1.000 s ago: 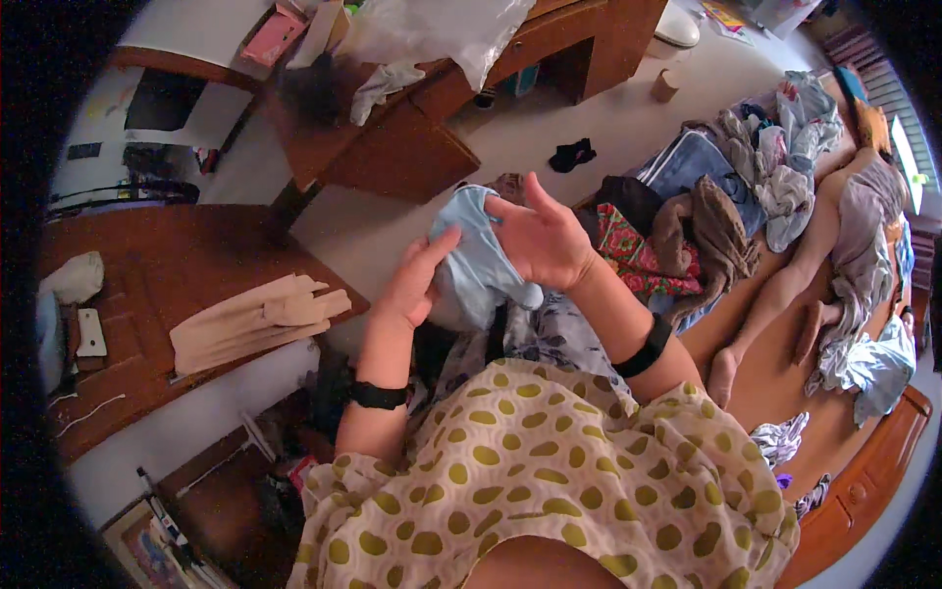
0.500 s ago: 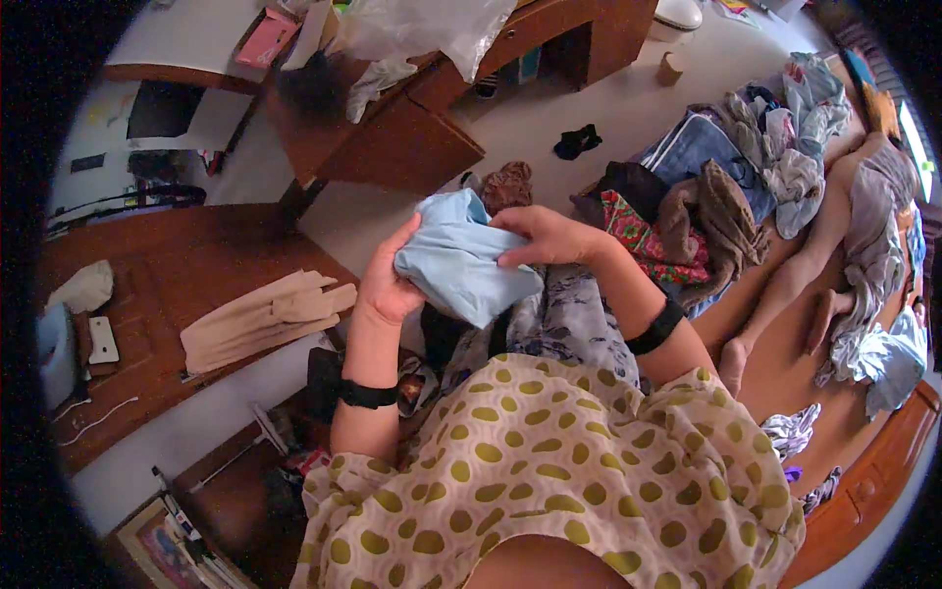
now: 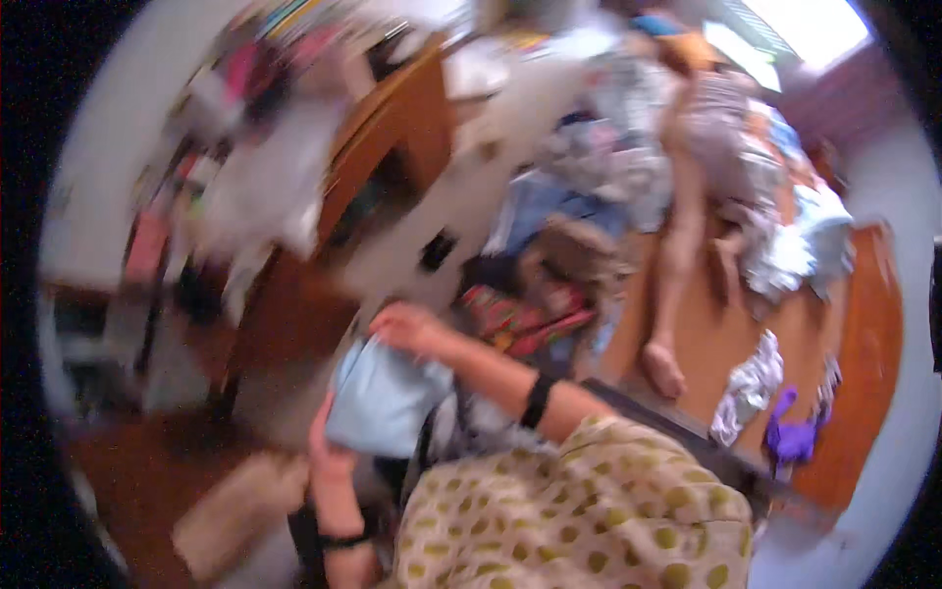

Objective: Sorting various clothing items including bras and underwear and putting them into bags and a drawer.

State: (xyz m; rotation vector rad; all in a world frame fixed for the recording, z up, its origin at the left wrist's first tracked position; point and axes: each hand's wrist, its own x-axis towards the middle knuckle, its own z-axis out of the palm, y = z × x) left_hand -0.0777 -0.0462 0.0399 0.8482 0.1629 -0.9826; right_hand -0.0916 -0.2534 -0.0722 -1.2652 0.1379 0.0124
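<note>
A folded piece of light blue fabric point(image 3: 388, 398), probably a garment, is held in front of my lap, smeared by motion. My left hand point(image 3: 329, 437) grips its left side, the thumb along the edge. Over its far edge bends my right hand point(image 3: 407, 329), its fingers on the cloth and partly blurred. A folded beige garment point(image 3: 235, 510) lies on the brown surface left of my left hand. Beyond my right forearm is a heap of clothes with a red flowered cloth point(image 3: 530, 319) and a brown garment point(image 3: 579, 250).
A wooden desk point(image 3: 383, 128) bearing a white plastic bag point(image 3: 260, 177) stands far left. Another person's bare legs point(image 3: 677, 265) stretch across an orange-brown bed point(image 3: 628, 344) on the right. White crumpled cloth point(image 3: 751, 388) and a purple item point(image 3: 793, 437) lie near its edge. A black cloth point(image 3: 438, 250) is on the floor.
My view has swung to the right, so the room appears shifted left and blurred. Both hands still hold the light blue fabric; my right hand is now over its far edge.
</note>
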